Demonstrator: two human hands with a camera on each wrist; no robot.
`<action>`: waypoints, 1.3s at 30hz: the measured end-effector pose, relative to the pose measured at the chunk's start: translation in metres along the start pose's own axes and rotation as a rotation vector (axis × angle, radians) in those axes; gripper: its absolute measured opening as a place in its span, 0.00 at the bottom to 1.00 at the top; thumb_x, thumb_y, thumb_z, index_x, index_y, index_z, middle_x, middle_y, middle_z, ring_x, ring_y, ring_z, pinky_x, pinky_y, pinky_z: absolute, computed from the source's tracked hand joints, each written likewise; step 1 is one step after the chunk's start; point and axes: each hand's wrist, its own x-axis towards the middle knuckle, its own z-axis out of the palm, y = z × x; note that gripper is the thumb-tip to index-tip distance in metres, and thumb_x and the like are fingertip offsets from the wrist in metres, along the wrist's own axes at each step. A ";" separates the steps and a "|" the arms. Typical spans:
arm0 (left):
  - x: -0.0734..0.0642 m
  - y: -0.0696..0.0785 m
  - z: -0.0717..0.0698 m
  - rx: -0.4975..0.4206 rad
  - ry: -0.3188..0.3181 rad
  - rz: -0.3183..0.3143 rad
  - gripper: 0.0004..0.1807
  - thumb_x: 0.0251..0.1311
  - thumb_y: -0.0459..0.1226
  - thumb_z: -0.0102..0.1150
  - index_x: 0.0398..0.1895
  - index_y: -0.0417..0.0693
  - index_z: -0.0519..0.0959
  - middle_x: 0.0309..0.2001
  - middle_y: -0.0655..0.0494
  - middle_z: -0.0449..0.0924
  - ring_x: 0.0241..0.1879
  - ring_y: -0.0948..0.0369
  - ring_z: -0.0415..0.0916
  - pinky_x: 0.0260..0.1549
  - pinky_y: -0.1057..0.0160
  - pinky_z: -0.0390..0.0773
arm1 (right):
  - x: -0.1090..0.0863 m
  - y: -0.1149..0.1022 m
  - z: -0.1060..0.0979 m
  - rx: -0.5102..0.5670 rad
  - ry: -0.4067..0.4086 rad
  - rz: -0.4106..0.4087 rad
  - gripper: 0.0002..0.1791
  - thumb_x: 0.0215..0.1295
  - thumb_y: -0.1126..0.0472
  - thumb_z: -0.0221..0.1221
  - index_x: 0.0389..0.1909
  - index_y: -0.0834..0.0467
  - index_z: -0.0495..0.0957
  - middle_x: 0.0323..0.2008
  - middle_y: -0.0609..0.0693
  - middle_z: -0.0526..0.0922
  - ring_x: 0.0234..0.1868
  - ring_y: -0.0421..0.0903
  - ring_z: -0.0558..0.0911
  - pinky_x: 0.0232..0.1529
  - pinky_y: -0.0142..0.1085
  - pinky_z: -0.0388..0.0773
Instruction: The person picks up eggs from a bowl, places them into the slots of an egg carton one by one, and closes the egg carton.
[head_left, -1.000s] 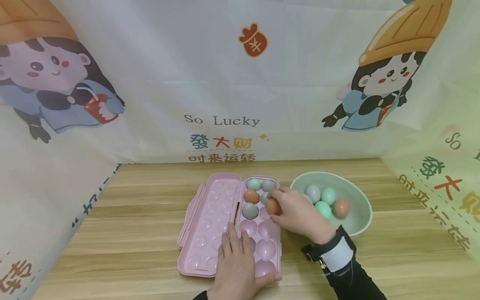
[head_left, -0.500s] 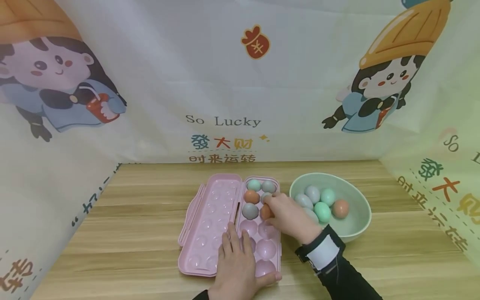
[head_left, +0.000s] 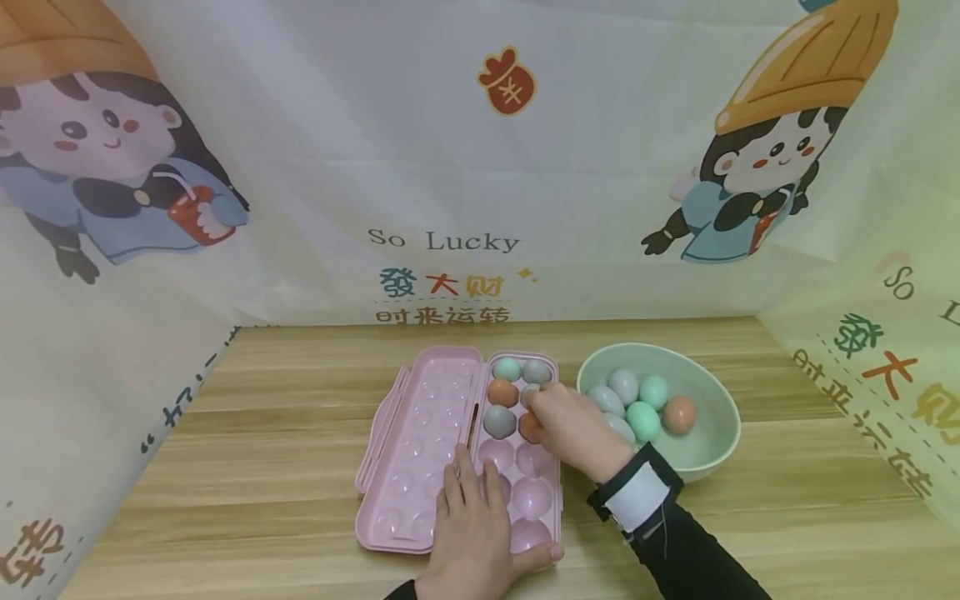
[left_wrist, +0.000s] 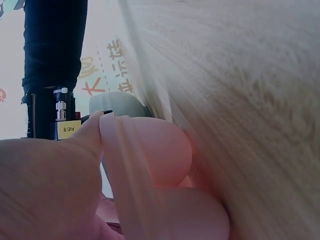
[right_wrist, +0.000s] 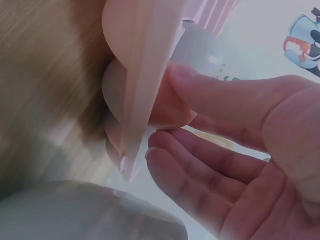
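Observation:
A pink egg carton (head_left: 422, 408) lies open on the table, its lid folded out to the left. My right hand (head_left: 581, 429) holds a brown egg (head_left: 529, 427) at a cup in the third row, right column. In the right wrist view the thumb lies against this brown egg (right_wrist: 170, 107), which sits low in its cup, with fingers curled at its other side. My left hand (head_left: 474, 533) rests spread over the near part of the carton, thumb at the right rim. Beyond the right hand are a grey egg (head_left: 499, 422), another brown egg (head_left: 503, 392) and several pale eggs in cups.
A pale green bowl (head_left: 716, 446) stands right of the carton, close to the right wrist. Inside it are several grey and green eggs and a brown egg (head_left: 680, 415). A printed cloth (head_left: 322, 167) walls the table (head_left: 262, 467) at the back and sides.
My right hand has brought the brown egg down and slightly left into the third-row cup. The left hand has kept its place on the carton.

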 end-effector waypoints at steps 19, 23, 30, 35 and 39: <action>0.000 0.001 -0.001 0.010 -0.003 -0.011 0.67 0.38 0.77 0.51 0.65 0.27 0.62 0.65 0.21 0.47 0.61 0.30 0.55 0.54 0.43 0.63 | 0.002 0.000 0.003 0.013 0.025 -0.031 0.08 0.53 0.69 0.64 0.25 0.55 0.76 0.23 0.44 0.70 0.23 0.40 0.70 0.23 0.30 0.69; -0.001 0.001 0.000 0.014 -0.004 -0.011 0.67 0.38 0.77 0.51 0.65 0.27 0.62 0.65 0.22 0.47 0.61 0.30 0.55 0.54 0.43 0.63 | 0.002 0.001 0.004 0.016 0.027 -0.031 0.08 0.53 0.70 0.64 0.24 0.54 0.76 0.23 0.44 0.69 0.23 0.40 0.70 0.22 0.31 0.69; -0.001 0.001 -0.001 0.011 -0.022 -0.013 0.66 0.38 0.78 0.50 0.65 0.28 0.62 0.66 0.22 0.46 0.61 0.30 0.54 0.54 0.42 0.63 | 0.000 0.000 0.006 -0.008 0.037 -0.029 0.09 0.52 0.71 0.63 0.25 0.54 0.76 0.24 0.46 0.70 0.25 0.41 0.72 0.23 0.33 0.71; -0.001 0.001 -0.001 0.010 -0.024 -0.014 0.66 0.38 0.77 0.50 0.65 0.29 0.62 0.66 0.22 0.46 0.61 0.30 0.54 0.54 0.42 0.62 | -0.001 0.000 0.005 -0.016 0.032 -0.023 0.08 0.53 0.71 0.63 0.26 0.55 0.76 0.25 0.47 0.70 0.26 0.42 0.73 0.24 0.33 0.72; -0.001 0.001 -0.001 0.012 -0.022 -0.014 0.66 0.38 0.77 0.50 0.65 0.29 0.62 0.66 0.22 0.46 0.61 0.30 0.54 0.54 0.42 0.63 | -0.001 -0.001 0.005 -0.032 0.028 -0.018 0.08 0.53 0.71 0.63 0.28 0.55 0.77 0.26 0.47 0.71 0.27 0.42 0.74 0.24 0.33 0.72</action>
